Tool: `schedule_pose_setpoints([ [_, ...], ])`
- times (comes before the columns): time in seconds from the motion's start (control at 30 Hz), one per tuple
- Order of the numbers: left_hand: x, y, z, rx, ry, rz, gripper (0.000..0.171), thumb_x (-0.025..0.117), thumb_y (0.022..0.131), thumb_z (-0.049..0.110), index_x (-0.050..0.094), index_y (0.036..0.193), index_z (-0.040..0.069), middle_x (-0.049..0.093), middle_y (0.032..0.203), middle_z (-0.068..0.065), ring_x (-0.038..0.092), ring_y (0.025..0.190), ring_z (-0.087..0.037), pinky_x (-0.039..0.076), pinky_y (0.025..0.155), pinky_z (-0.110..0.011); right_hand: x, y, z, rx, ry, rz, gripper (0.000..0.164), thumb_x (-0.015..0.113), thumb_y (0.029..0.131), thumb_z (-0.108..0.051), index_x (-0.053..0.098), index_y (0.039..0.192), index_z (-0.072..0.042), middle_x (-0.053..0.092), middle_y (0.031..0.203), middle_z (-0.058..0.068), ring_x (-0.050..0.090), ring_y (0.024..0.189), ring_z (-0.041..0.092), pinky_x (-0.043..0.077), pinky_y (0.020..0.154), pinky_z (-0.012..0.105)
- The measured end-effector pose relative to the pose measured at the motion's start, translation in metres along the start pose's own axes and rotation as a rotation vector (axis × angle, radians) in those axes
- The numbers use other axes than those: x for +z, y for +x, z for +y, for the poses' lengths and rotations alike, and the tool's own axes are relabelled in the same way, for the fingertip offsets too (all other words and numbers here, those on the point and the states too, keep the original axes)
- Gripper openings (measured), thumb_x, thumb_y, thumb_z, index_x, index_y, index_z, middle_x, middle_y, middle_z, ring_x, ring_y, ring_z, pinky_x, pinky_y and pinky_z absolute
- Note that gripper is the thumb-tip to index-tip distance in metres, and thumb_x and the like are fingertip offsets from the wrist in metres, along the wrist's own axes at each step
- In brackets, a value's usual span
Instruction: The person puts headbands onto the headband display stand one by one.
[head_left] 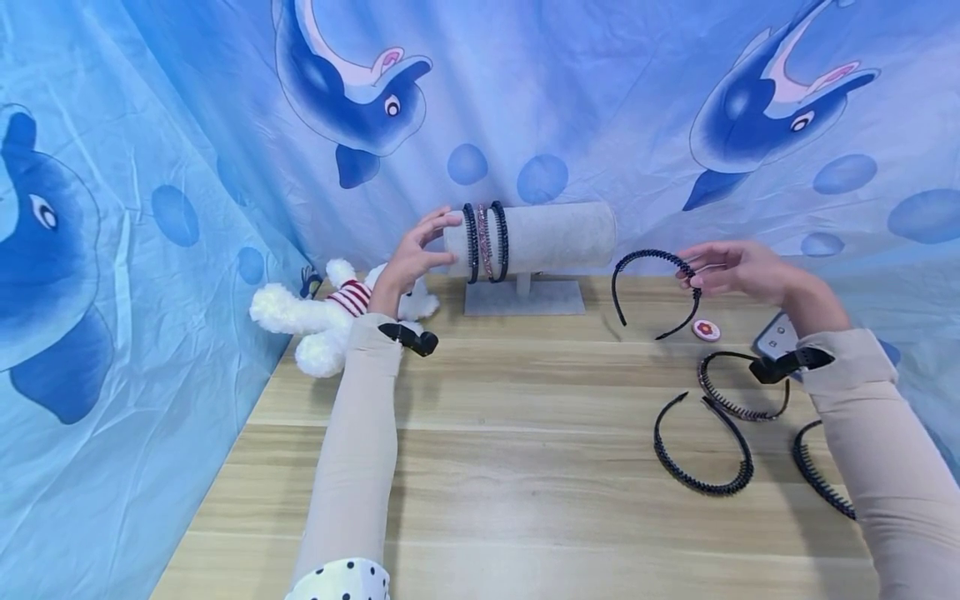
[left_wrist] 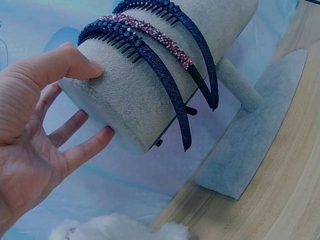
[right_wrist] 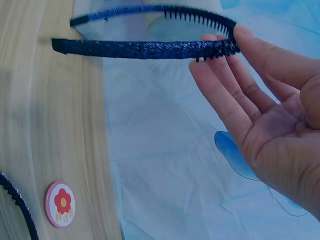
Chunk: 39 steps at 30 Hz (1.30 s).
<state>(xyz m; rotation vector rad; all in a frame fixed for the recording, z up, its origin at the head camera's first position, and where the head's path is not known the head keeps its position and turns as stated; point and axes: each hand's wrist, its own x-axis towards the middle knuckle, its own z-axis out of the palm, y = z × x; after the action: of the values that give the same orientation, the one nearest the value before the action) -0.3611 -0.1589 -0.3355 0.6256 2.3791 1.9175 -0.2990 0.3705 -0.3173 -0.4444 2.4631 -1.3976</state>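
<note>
A grey padded roll (head_left: 558, 237) on a flat-based stand carries two dark beaded headbands (head_left: 502, 242) and a pink-and-white speckled headband (left_wrist: 155, 36) between them. My left hand (head_left: 408, 260) holds the roll's left end, its thumb on the curved side and its fingers at the end face. To the right of the stand, my right hand (head_left: 748, 271) pinches a dark toothed headband (right_wrist: 145, 49) by its beaded arch between thumb and fingers. That headband is held up off the table, its two free ends pointing away from the palm.
A white plush toy (head_left: 318, 321) in a striped top lies beside my left wrist. On the table's right are a round flower badge (head_left: 706, 331), a phone (head_left: 777, 336) and several headbands (head_left: 705, 486), one partly behind my right forearm. A dolphin-printed curtain (head_left: 600, 100) hangs behind.
</note>
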Motion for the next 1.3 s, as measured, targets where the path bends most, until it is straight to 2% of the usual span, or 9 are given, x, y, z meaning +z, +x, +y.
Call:
schedule_pose_setpoints([
  [0.13, 0.0, 0.0, 0.0, -0.005, 0.001, 0.001, 0.062, 0.071, 0.085, -0.009, 0.054, 0.144, 0.003, 0.025, 0.17, 0.0, 0.03, 0.153, -0.031, 0.041, 0.118, -0.049, 0.0, 0.001, 0.0, -0.013, 0.047, 0.07, 0.053, 0.063, 0.097, 0.001, 0.051, 0.147, -0.013, 0.074, 0.112, -0.012, 0.071, 0.103, 0.008, 0.06, 0.089, 0.026],
  [0.3, 0.0, -0.001, 0.001, -0.014, 0.01, 0.004, 0.062, 0.071, 0.086, -0.009, 0.054, 0.145, 0.004, 0.025, 0.17, 0.002, 0.029, 0.153, -0.03, 0.042, 0.117, -0.05, 0.008, 0.006, -0.006, 0.01, 0.18, 0.159, 0.052, 0.066, 0.095, 0.0, 0.056, 0.143, -0.018, 0.076, 0.109, -0.012, 0.073, 0.1, 0.007, 0.061, 0.089, 0.027],
  [0.57, 0.0, -0.001, 0.0, -0.016, 0.017, 0.001, 0.061, 0.07, 0.087, -0.009, 0.054, 0.145, 0.005, 0.024, 0.17, 0.001, 0.03, 0.153, -0.03, 0.044, 0.116, -0.048, 0.031, 0.02, -0.02, -0.027, 0.441, 0.275, 0.054, 0.074, 0.089, 0.002, 0.06, 0.139, -0.011, 0.073, 0.106, -0.003, 0.076, 0.091, 0.01, 0.062, 0.082, 0.027],
  [0.67, -0.001, -0.001, 0.0, -0.017, 0.024, -0.003, 0.061, 0.069, 0.087, -0.008, 0.055, 0.145, 0.006, 0.024, 0.17, 0.0, 0.029, 0.153, -0.03, 0.044, 0.116, -0.048, 0.037, 0.026, -0.025, -0.033, 0.488, 0.295, 0.059, 0.075, 0.088, 0.003, 0.057, 0.142, -0.008, 0.073, 0.105, -0.002, 0.076, 0.091, 0.01, 0.062, 0.081, 0.026],
  [0.8, -0.001, -0.002, 0.002, -0.016, 0.026, -0.007, 0.06, 0.07, 0.088, -0.007, 0.054, 0.145, 0.005, 0.023, 0.17, 0.0, 0.028, 0.154, -0.031, 0.042, 0.117, -0.049, 0.042, 0.035, -0.03, -0.026, 0.51, 0.328, 0.062, 0.077, 0.087, 0.002, 0.055, 0.144, -0.007, 0.071, 0.106, -0.004, 0.075, 0.091, 0.008, 0.062, 0.081, 0.025],
  [1.0, 0.0, -0.003, 0.002, -0.007, 0.025, -0.009, 0.061, 0.069, 0.088, -0.007, 0.053, 0.145, 0.004, 0.022, 0.17, 0.0, 0.028, 0.153, -0.032, 0.041, 0.118, -0.05, 0.046, 0.05, -0.036, -0.042, 0.567, 0.373, 0.052, 0.073, 0.088, 0.008, 0.063, 0.136, -0.008, 0.069, 0.103, 0.0, 0.075, 0.087, 0.01, 0.063, 0.077, 0.025],
  [1.3, -0.002, -0.002, 0.0, -0.003, 0.021, -0.011, 0.06, 0.07, 0.088, -0.006, 0.054, 0.145, 0.004, 0.024, 0.17, 0.002, 0.028, 0.153, -0.031, 0.041, 0.118, -0.05, 0.049, 0.073, -0.049, 0.029, 0.456, 0.407, 0.065, 0.077, 0.086, 0.002, 0.052, 0.146, -0.001, 0.066, 0.103, -0.002, 0.073, 0.082, 0.006, 0.063, 0.077, 0.026],
])
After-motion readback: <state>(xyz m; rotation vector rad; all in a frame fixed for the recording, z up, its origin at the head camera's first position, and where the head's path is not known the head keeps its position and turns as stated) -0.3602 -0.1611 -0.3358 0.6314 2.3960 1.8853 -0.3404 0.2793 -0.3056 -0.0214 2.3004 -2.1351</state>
